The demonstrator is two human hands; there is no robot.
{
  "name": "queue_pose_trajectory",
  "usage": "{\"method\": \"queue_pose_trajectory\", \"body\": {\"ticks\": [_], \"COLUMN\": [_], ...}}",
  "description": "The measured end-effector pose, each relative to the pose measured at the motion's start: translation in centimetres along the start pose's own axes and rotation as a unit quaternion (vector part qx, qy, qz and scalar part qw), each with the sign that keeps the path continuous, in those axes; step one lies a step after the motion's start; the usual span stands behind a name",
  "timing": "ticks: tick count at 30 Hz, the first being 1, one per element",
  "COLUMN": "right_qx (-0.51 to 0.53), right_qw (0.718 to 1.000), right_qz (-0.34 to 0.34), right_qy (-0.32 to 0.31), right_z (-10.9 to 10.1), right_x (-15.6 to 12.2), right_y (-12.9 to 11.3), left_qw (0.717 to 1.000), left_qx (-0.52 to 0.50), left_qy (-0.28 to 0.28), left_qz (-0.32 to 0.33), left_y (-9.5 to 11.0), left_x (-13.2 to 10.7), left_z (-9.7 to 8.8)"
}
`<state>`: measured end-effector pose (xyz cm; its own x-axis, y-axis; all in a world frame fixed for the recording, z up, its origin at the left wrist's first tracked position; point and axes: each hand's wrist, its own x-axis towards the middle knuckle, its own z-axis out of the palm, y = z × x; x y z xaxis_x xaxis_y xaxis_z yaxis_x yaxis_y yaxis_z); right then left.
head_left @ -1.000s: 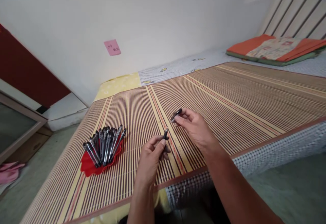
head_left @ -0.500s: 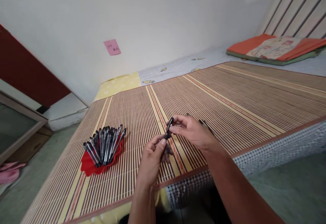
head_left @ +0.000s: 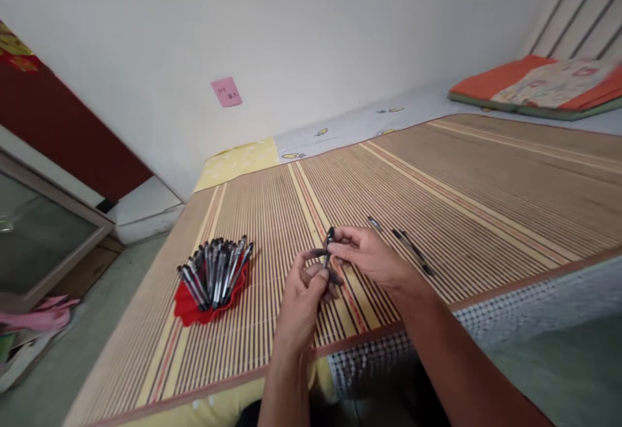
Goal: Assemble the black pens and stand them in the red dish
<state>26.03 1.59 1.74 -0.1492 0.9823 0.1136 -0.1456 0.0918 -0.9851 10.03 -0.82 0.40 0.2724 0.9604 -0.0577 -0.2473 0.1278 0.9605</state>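
A pen (head_left: 326, 260) stands nearly upright between my two hands over the mat. My left hand (head_left: 302, 291) is closed around its lower part, thumb pressed against the fingers. At the pen's black upper end, my right hand (head_left: 362, 252) pinches with thumb and fingertips. Whether the black end is a separate cap coming off cannot be made out. To the left, many black-and-clear pens (head_left: 216, 271) lie bunched in a red scallop-edged dish (head_left: 187, 307). Beyond my right hand lie a short pen or pen part (head_left: 374, 223) and dark pens (head_left: 412, 251), partly behind my wrist.
A striped bamboo mat (head_left: 262, 219) covers the bed, with patterned sheet (head_left: 340, 129) along the wall. Folded orange and floral bedding (head_left: 539, 83) rests at the far right. A pink note (head_left: 226, 92) is on the wall. Pink cloth (head_left: 43, 313) lies on the floor at left.
The camera view has turned slightly left, so the scene shifts right. My hands stay together on the pen, and more of the loose pens at right shows.
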Motion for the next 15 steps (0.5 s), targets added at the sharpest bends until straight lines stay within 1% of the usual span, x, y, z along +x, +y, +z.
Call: {"method": "queue_pose_trajectory", "body": {"ticks": [2, 4, 7, 10, 13, 15], "right_qx": [0.009, 0.015, 0.01, -0.021, -0.03, -0.029], "right_qw": [0.999, 0.996, 0.994, 0.995, 0.997, 0.998], "right_qz": [0.006, 0.015, 0.024, 0.027, 0.024, 0.028], "right_qy": [0.043, 0.084, 0.11, 0.091, 0.06, 0.044], "right_z": [-0.4, -0.8, -1.2, -0.7, 0.3, 0.9], "right_x": [0.0, 0.1, 0.2, 0.4, 0.5, 0.6], "right_y": [0.3, 0.7, 1.2, 1.6, 2.0, 2.2], "left_qw": [0.998, 0.993, 0.978, 0.96, 0.963, 0.965], "left_qx": [0.048, 0.105, 0.208, 0.278, 0.268, 0.257], "left_qy": [-0.026, -0.039, -0.029, -0.02, -0.006, 0.031], "left_qz": [-0.017, -0.027, 0.001, 0.028, 0.035, 0.046], "left_y": [0.1, 0.2, 0.3, 0.2, 0.2, 0.4], "left_x": [0.0, 0.0, -0.2, -0.3, -0.1, 0.1], "left_z": [-0.3, -0.8, -1.4, -1.6, -1.9, -2.5]}}
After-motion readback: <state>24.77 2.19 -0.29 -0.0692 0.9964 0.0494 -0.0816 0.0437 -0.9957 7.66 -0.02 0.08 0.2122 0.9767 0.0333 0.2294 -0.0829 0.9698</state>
